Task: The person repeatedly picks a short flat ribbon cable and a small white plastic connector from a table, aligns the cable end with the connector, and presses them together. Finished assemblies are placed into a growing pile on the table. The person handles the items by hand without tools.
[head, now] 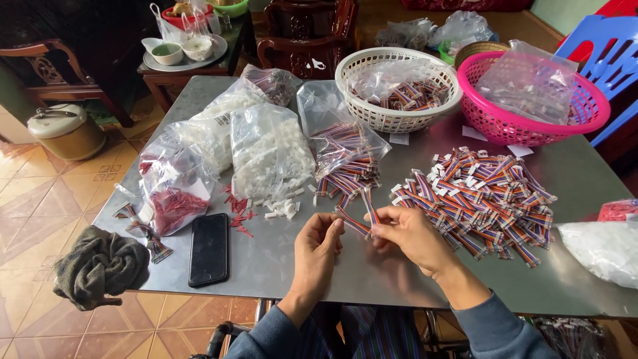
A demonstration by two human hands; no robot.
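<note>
Near the table's point(279, 266) front edge, the left hand point(318, 247) and right hand point(409, 234) pinch a striped ribbon cable point(355, 224) between them. The right hand apparently pinches a second cable point(369, 205); a cable pile point(485, 199) lies just beside it.

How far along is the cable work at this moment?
Looks done: a large pile of striped ribbon cables with white ends lies right of the hands. In hand: left hand and right hand hold one ribbon cable. Left: bags of cables and white connectors remain full.

Soft daylight from the far side lit the scene evenly, with dull glare on the metal table point(279, 259) and sharp focus.
</note>
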